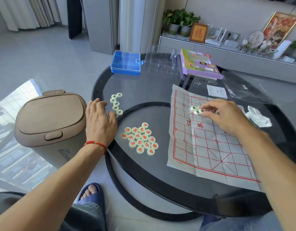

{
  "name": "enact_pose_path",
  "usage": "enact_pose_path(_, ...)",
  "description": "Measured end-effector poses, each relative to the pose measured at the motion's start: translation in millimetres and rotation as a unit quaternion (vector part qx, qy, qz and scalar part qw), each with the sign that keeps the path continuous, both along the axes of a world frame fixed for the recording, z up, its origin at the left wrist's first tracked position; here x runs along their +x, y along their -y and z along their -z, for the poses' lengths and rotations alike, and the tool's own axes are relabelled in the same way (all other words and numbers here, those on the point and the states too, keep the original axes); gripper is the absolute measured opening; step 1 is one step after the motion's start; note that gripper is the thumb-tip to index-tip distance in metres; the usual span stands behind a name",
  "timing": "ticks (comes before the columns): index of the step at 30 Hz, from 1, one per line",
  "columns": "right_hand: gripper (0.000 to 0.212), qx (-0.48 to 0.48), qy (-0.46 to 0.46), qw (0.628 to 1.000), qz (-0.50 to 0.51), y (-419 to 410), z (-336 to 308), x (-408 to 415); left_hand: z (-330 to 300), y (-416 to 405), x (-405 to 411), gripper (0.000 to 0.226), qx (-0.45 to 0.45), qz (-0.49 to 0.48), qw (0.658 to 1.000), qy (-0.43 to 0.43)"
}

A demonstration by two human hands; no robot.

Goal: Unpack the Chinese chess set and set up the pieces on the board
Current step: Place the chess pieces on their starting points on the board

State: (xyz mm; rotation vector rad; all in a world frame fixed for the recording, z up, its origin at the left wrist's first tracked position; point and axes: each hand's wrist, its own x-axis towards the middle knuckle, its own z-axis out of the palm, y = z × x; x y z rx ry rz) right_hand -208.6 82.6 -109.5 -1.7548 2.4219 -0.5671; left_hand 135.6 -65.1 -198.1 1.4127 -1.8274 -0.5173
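the right hand [222, 115] pinches a dark-lettered piece [201, 111] over the board [210, 147]. the left hand [100, 120] lies flat, fingers spread, beside a row of pieces [116, 104].

We see a living room in a home. We look down on a round dark glass table [160, 90] that stands on a pale grey tiled floor [44, 60]. Along the wall runs a long low grey cabinet [227, 54], and on it stand green potted plants [180, 19], a small wooden frame with a red character [198, 32], a white router with antennas [215, 39] and a colourful framed picture [279, 27]. Long pale curtains [27, 12] hang at the back left. Beside the table stands a beige plastic waste bin with a lid [49, 124]. A foot in a blue house slipper [91, 194] rests on the floor.
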Motion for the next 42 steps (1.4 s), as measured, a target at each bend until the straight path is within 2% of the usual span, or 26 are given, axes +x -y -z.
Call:
enact_pose_path(6,0.028,0.015,-0.054,0.998,-0.004,-4,11,-2,-1,-2,0,0.036,0.001,0.003,1.000,0.000)
enact_pose_path(9,0.021,-0.022,-0.061,0.997,-0.031,7,14,16,-2,-3,0,0.036,0.001,0.003,1.000,0.001)
enact_pose_path(15,0.019,-0.083,0.023,0.980,-0.179,53,21,113,-3,-4,0,0.033,-0.011,0.003,1.000,-0.011)
enact_pose_path(19,0.024,-0.087,0.026,0.964,-0.252,92,30,171,-1,-3,1,0.033,-0.021,0.009,1.000,-0.017)
enact_pose_path(25,0.035,-0.033,0.000,0.962,-0.272,123,35,192,2,-1,1,0.033,-0.026,0.006,0.999,-0.018)
enact_pose_path(32,0.024,-0.028,-0.023,0.957,-0.288,119,32,176,2,0,0,0.034,-0.017,0.001,1.000,-0.011)
enact_pose_path(38,0.023,-0.015,0.009,0.977,-0.214,103,25,132,1,-1,0,0.034,-0.011,0.000,1.000,-0.007)
enact_pose_path(42,0.029,-0.033,0.004,0.982,-0.184,102,27,136,0,-1,-1,0.035,-0.007,0.001,1.000,-0.003)
